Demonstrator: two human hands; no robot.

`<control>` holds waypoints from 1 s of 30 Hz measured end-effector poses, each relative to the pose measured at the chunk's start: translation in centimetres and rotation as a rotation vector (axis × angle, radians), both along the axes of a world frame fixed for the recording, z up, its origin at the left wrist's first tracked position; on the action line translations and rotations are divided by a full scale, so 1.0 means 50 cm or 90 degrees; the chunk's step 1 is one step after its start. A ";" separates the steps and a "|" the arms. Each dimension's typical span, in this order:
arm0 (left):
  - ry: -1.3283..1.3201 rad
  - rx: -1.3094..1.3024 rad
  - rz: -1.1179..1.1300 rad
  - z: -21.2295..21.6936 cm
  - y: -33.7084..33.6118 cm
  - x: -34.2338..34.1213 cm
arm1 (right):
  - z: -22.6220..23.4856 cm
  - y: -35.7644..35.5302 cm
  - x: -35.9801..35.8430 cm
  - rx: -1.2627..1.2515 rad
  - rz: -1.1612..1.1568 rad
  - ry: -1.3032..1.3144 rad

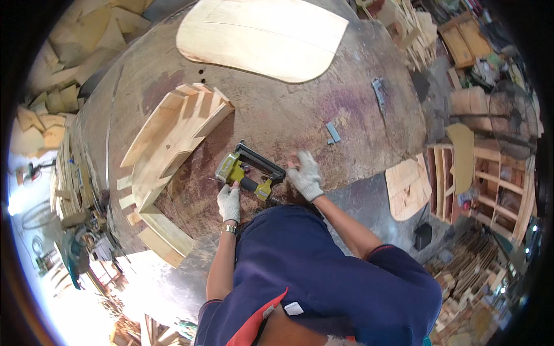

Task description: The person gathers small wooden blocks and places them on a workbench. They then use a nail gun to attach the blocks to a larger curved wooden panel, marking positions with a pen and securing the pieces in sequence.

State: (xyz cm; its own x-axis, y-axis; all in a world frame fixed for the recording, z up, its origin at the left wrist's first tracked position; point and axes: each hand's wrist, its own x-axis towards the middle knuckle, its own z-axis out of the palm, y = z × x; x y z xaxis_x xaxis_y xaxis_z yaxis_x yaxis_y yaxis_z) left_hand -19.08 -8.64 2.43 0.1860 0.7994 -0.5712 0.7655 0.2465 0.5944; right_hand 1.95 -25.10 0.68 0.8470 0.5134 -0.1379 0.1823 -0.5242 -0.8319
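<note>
Both forearms come up from the lower edge over a dark blue shirt and meet at the near edge of the round, stained workbench point(271, 109). The left hand point(229, 202), in a pale work glove with a watch at the wrist, has its arm nearly straight up the picture; its fingers are wrapped around the black grip of the nail gun point(249, 170), so it is clamped on the tool. The nail gun, yellow-green with a long black magazine, lies low over the benchtop close to the near edge, its head toward the left and the magazine running up and to the right.

The right hand point(306, 176), also gloved, reaches in at a slant from the bent right elbow. It sits palm-down with fingers spread a little, its fingertips at the far end of the magazine; whether it grips the magazine or only rests against it cannot be told.

Just left of the nail gun a curved wooden frame point(173, 138) lies along the bench's left edge. A large rounded plywood panel point(262, 34) lies at the far edge, and two small grey strips point(333, 132) sit toward the right side.
</note>
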 end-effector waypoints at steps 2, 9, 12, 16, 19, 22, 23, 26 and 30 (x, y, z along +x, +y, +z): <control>-0.035 0.022 -0.049 -0.023 -0.009 -0.016 | 0.003 0.054 0.023 0.038 -0.016 0.072; 0.041 0.031 -0.109 -0.061 -0.034 0.032 | -0.062 0.183 0.312 0.059 -0.281 -0.023; 0.065 0.005 -0.116 -0.036 -0.036 0.066 | -0.079 0.214 0.460 0.409 -0.427 0.557; 0.001 0.020 -0.174 -0.020 -0.039 0.146 | -0.069 0.267 0.555 0.462 -0.478 0.755; 0.016 -0.029 -0.225 -0.019 -0.053 0.182 | -0.068 0.285 0.584 0.391 -0.506 0.776; -0.095 -0.111 -0.254 -0.010 -0.057 0.162 | -0.102 0.287 0.612 0.337 -0.522 0.745; -0.120 -0.104 -0.267 -0.003 -0.054 0.147 | -0.116 0.288 0.622 0.335 -0.490 0.708; -0.037 -0.161 -0.275 0.034 -0.041 0.082 | -0.140 0.289 0.647 0.264 -0.455 0.704; -0.077 -0.068 -0.129 0.085 -0.044 -0.029 | -0.111 0.281 0.637 0.240 -0.382 0.693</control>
State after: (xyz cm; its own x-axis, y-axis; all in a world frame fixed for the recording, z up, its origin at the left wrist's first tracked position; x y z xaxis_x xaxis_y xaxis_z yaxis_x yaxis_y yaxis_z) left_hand -20.55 -10.83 6.69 0.4086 0.6755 -0.6137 0.7301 0.1616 0.6640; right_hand 33.80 -11.06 -4.88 0.5024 0.2535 -0.8266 -0.8558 0.0095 -0.5172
